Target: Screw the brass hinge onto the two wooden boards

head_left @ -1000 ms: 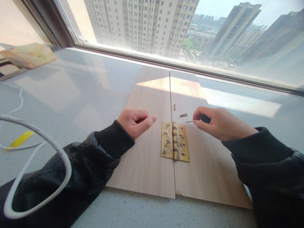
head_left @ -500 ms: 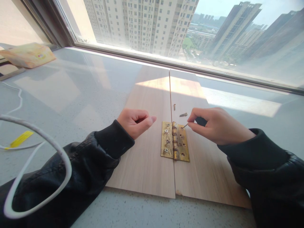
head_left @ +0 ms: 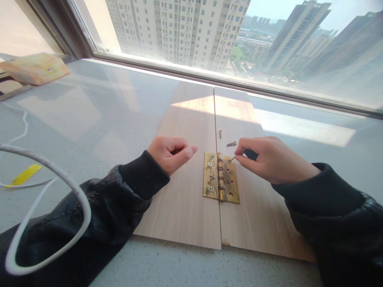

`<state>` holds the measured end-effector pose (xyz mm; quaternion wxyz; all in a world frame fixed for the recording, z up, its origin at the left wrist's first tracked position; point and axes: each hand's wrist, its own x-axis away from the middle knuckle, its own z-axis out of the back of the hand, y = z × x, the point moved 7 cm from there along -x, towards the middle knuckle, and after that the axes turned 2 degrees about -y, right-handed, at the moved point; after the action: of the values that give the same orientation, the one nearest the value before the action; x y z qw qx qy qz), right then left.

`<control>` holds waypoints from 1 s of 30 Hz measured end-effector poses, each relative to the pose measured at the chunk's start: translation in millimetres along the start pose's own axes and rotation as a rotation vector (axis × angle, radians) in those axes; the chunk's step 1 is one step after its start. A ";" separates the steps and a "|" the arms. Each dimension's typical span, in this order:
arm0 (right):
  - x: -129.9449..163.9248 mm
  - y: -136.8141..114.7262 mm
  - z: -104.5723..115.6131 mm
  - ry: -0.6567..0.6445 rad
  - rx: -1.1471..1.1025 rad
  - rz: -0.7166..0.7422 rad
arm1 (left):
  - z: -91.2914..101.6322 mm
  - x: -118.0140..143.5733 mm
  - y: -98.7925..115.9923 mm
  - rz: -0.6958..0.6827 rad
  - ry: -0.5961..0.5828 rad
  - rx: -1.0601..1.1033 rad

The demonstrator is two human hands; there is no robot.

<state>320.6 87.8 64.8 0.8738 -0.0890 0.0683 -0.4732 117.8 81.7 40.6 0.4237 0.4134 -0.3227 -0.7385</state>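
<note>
At centre right, the right hand (head_left: pixel 266 156) is pinching and seemingly setting a tilted screw (head_left: pixel 231 159), needing straightening, into the hinge (head_left: pixel 221 178), left hand (head_left: pixel 172 154) resting curled

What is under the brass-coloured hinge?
The left board and right board, one beneath each leaf of the hinge. The wood directly under the metal is covered and cannot be seen.

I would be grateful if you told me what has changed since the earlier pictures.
The right hand has moved left, bringing the thin metal piece pinched in its fingertips to the top hole of the right leaf of the hinge. Nothing was visibly let go. The left hand, hinge, loose screws and boards stayed put.
</note>
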 end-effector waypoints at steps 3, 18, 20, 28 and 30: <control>0.7 -2.7 0.8 -0.005 0.000 0.009 | 0.8 -1.2 -1.6 -0.019 -0.011 -0.014; -0.9 -2.6 1.1 0.029 -0.011 -0.006 | -0.3 -2.7 -0.1 -0.082 -0.047 -0.032; -0.5 -2.9 1.4 0.028 -0.018 -0.015 | 0.5 -2.7 0.1 -0.077 -0.034 -0.033; 1.1 5.5 2.5 0.029 -0.092 -0.058 | 0.3 -3.2 -1.1 -0.058 -0.032 -0.034; 1.4 8.6 3.6 0.035 -0.099 -0.066 | -0.1 -3.0 -1.3 -0.058 -0.036 -0.033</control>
<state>329.1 91.6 66.4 0.8510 -0.1262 0.1040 -0.4991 118.3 84.9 40.5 0.4030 0.4022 -0.3059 -0.7630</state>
